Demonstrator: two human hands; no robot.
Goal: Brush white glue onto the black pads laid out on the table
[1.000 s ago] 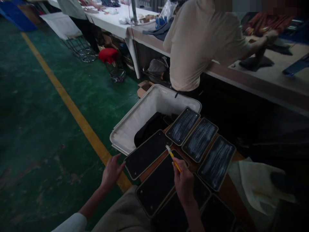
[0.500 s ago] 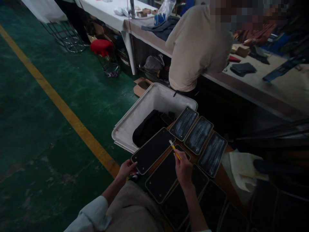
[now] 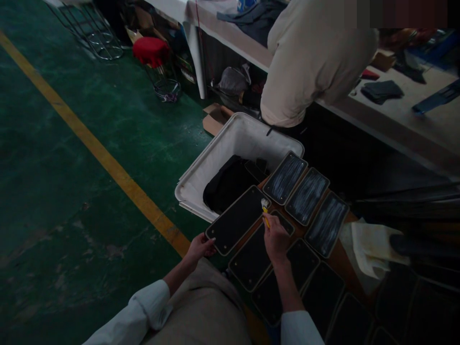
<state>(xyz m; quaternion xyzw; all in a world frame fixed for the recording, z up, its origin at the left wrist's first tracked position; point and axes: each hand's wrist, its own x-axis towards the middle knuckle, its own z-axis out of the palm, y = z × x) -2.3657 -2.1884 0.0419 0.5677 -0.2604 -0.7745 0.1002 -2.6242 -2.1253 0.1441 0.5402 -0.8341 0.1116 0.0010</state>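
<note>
My left hand (image 3: 201,247) pinches the near left corner of a long black panel (image 3: 237,221) with a pale rim and small studs at its corners. In my right hand (image 3: 277,238) is a small yellow-handled brush (image 3: 265,207), its whitish bristles at the panel's far right end. Whether the bristles touch the surface I cannot tell. Beneath my right forearm lies another black panel (image 3: 251,261), partly hidden, with several more beside it. Three panels further off carry white streaks, among them the middle one (image 3: 307,196).
A white bin (image 3: 194,184) holding black pieces stands beyond the panels. Past it, a person in a beige top (image 3: 309,67) leans over a long table (image 3: 251,45). A stained whitish container (image 3: 373,244) sits at right, a red stool (image 3: 153,51) on the green floor.
The whole view has shifted, so the panels and bin appear further right. The brush now stands more upright in my right hand, still by the panel's far end. My left hand keeps its hold.
</note>
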